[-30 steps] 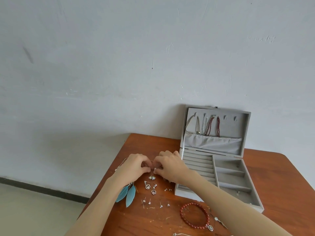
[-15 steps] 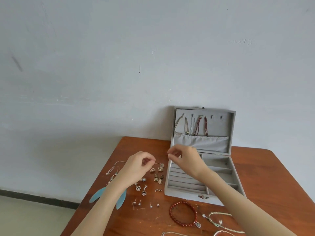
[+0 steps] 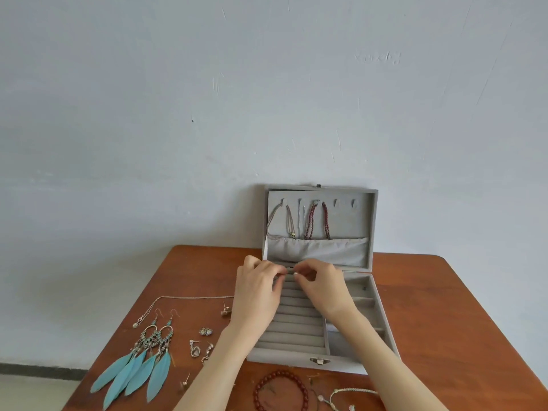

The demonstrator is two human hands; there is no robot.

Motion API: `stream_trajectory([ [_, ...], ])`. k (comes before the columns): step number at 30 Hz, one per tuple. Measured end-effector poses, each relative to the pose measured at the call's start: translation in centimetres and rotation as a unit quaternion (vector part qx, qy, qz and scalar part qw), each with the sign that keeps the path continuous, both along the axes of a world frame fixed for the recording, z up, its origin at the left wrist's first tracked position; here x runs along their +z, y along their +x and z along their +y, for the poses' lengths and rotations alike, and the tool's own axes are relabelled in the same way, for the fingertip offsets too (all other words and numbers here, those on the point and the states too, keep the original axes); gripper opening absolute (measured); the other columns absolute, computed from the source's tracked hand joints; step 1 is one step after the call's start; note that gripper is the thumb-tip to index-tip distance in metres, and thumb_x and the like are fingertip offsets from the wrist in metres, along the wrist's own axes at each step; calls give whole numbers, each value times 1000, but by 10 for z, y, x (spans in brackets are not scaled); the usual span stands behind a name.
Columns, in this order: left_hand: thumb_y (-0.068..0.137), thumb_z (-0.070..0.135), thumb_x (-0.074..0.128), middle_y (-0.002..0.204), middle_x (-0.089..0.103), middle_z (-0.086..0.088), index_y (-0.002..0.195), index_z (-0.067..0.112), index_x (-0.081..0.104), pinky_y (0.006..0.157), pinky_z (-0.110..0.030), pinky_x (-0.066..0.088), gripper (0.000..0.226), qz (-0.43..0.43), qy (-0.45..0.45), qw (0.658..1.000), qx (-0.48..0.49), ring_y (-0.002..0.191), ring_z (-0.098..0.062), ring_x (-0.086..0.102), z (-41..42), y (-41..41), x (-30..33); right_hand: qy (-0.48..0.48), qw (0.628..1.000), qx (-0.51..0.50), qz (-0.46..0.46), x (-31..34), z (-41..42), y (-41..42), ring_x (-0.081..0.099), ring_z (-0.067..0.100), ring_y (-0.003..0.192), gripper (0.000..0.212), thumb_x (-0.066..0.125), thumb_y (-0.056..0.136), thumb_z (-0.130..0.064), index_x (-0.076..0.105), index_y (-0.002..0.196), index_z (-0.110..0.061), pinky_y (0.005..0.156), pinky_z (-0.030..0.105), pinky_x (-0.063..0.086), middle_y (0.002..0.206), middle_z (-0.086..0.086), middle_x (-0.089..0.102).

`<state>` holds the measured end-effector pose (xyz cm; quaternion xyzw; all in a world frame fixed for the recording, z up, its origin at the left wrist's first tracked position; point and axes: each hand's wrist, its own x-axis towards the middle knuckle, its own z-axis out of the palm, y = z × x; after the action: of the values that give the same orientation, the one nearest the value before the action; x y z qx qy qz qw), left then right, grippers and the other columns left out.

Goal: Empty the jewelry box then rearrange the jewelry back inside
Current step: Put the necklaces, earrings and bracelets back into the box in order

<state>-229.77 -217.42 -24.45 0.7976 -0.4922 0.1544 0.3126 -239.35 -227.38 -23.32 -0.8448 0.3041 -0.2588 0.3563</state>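
Head view: open grey velvet jewelry box (image 3: 360, 361), necklaces (image 3: 318, 222) hanging in lid, ring rolls bare. Left hand (image 3: 256, 287) and right hand (image 3: 321, 287) pinch something tiny over the back rolls.

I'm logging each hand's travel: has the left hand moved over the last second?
Yes. The left hand has gone from the table left of the jewelry box to above the box's far ring rows, meeting the right hand.

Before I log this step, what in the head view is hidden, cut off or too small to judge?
- Item pinched between left hand and right hand: too small, covered by fingertips.
- Upper ring rolls of the jewelry box: hidden under both hands.
- Red bead bracelet: cut off by the bottom edge.
- Lid necklaces: lower ends hidden in the lid pocket.
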Motion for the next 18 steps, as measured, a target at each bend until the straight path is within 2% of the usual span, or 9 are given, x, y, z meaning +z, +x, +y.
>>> stream_trajectory([
  [2, 65, 12, 81, 69, 68, 12, 78, 22, 72, 58, -31, 35, 19, -10, -5, 1000, 22, 70, -21, 53, -2, 3, -4, -15, 1000, -10, 2, -5, -1, 4, 56, 8, 77, 14, 61, 83, -11, 68, 96, -11, 74, 13, 40, 88, 0, 69],
  [5, 62, 13, 84, 65, 67, 11, 75, 24, 72, 56, -33, 37, 21, -13, -12, 999, 32, 68, -21, 54, -1, 4, -6, -36, 999, -7, 3, -10, 0, 7, 52, 9, 72, 11, 62, 82, -11, 67, 92, -11, 70, 14, 38, 80, -4, 64],
  [8, 56, 9, 86, 62, 63, 8, 71, 21, 71, 54, -36, 42, 24, -7, -29, 999, 34, 65, -22, 56, -1, 2, -5, -58, 998, 3, 4, -12, 1, 9, 51, 10, 71, 10, 64, 80, -10, 66, 90, -10, 78, 27, 45, 84, 0, 68],
  [11, 58, 10, 85, 62, 62, 9, 70, 20, 70, 57, -34, 39, 22, 6, -31, 999, 40, 68, -23, 55, -1, 3, -7, -61, 998, 7, 5, -13, 1, 10, 50, 12, 72, 8, 65, 79, -10, 66, 87, -12, 83, 37, 46, 84, 0, 67],
  [18, 61, 12, 83, 60, 66, 9, 68, 20, 73, 59, -31, 34, 14, -2, -31, 999, 31, 68, -22, 52, -5, 8, -13, -78, 997, 15, 17, -13, 3, 11, 60, 22, 87, 14, 63, 83, -11, 73, 92, -14, 89, 42, 44, 93, 5, 67],
])
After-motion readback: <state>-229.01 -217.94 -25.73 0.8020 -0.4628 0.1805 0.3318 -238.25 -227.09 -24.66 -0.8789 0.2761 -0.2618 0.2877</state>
